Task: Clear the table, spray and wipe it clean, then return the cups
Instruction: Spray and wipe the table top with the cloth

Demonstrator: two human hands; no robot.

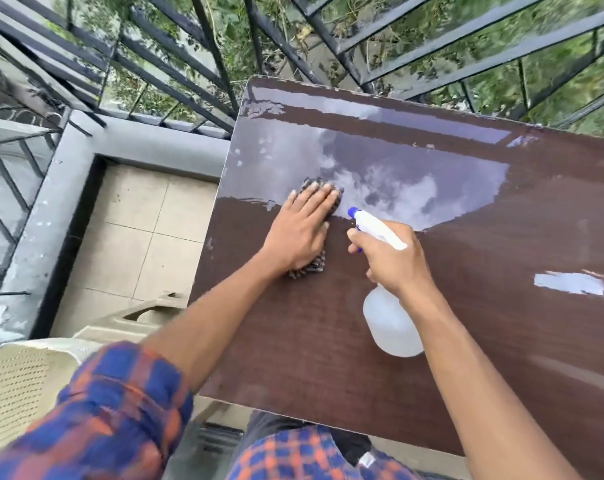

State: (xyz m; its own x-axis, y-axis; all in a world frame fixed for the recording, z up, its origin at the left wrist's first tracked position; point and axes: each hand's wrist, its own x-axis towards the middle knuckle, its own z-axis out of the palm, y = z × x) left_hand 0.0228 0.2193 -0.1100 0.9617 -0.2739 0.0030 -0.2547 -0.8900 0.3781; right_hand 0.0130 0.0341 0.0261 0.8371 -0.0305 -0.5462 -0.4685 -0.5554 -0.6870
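The cloth [314,233] lies flat on the dark brown table [466,323], toward its left edge and a little past the middle, at the near border of the shiny reflective patch. It looks soft, thin and limp, so I judge it will bunch and slide unless pressed from above with a spread palm; a pinch at 1 corner would only drag it. The left hand [298,230] does exactly that: palm down, fingers together and stretched toward the far side, covering most of the cloth so only its far and near ends show.

Just to the right, the spray bottle [390,296] is translucent plastic with a white head and blue nozzle. It seems light, stiff and probably slick when wet, best taken at the neck. The right hand [394,261] is wrapped around that neck, a finger at the trigger, nozzle aimed at the far left; the bottle's body hangs tilted above the table.

Both forearms reach in from the near edge, the left in a rolled plaid sleeve [113,400]. No cups are visible. A pale plastic chair [20,386] stands at near left, a railing [328,46] beyond.
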